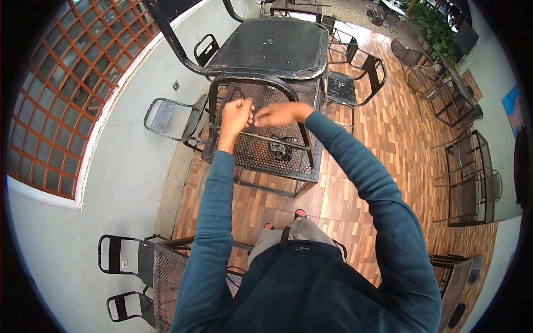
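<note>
Left hand [236,115] raised above perforated metal chair [261,152], fingers curled into loose fist; right hand [279,114] just beside it, fingertips meeting left thumb; small item pinched between hands too small to identify; grip state of each hand cannot be told for certain; dark bundle [279,150] lies on chair seat below hands; black table [272,47] behind chair; wood-pattern floor [388,139] beneath.
</note>
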A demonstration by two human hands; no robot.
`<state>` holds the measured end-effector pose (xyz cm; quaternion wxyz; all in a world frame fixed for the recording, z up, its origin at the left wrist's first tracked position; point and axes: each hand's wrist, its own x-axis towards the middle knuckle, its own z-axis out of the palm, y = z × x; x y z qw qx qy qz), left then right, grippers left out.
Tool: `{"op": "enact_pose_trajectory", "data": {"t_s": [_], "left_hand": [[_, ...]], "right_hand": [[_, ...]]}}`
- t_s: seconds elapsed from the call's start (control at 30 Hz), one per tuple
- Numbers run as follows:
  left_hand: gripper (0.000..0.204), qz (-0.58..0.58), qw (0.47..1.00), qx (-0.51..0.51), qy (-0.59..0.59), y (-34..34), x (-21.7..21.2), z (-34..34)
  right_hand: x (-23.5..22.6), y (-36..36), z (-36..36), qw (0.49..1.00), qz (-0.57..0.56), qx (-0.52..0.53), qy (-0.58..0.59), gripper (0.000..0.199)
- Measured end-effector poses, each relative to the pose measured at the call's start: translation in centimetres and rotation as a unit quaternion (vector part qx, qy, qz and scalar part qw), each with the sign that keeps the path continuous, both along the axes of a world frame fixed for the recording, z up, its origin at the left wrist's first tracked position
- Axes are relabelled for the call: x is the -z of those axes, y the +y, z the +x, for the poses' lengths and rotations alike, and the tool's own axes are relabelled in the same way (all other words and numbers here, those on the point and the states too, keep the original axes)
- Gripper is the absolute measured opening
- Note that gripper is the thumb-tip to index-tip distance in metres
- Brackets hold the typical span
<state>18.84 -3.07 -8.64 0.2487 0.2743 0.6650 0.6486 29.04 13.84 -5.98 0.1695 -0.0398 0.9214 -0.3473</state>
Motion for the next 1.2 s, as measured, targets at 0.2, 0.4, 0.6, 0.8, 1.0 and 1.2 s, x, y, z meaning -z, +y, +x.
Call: {"op": "enact_pose_trajectory", "data": {"t_s": [0.2, 0.4, 0.6, 0.8, 1.0, 1.2], "left_hand": [[0.036, -0.005, 0.994, -0.067, 0.084, -0.3, -8.3, 1.3], [0.044, -0.118, 0.949, -0.187, 0.223, 3.6, -11.9, 2.5], [0.05, -0.249, 0.877, -0.269, 0.311, 11.4, -14.5, 5.0], [0.045, -0.3, 0.85, -0.285, 0.325, 19.0, -14.6, 7.5], [0.043, -0.324, 0.839, -0.298, 0.319, 23.0, -16.1, 8.1], [0.048, -0.403, 0.802, -0.309, 0.315, 22.4, -16.5, 4.2]], "right_hand": [[-12.7, -2.1, 2.1, 0.99, 0.004, 0.014, -0.138, 0.06], [-18.9, 5.6, 0.4, 0.988, 0.036, 0.072, 0.129, 0.043], [-15.4, 14.8, -1.9, 0.935, 0.174, 0.051, 0.303, 0.04], [-13.9, 21.8, 0.5, 0.942, 0.136, 0.011, 0.305, 0.038], [-14.4, 25.1, 0.2, 0.941, 0.125, -0.013, 0.315, 0.038], [-13.9, 24.9, -4.3, 0.93, 0.088, -0.029, 0.355, 0.039]]}}
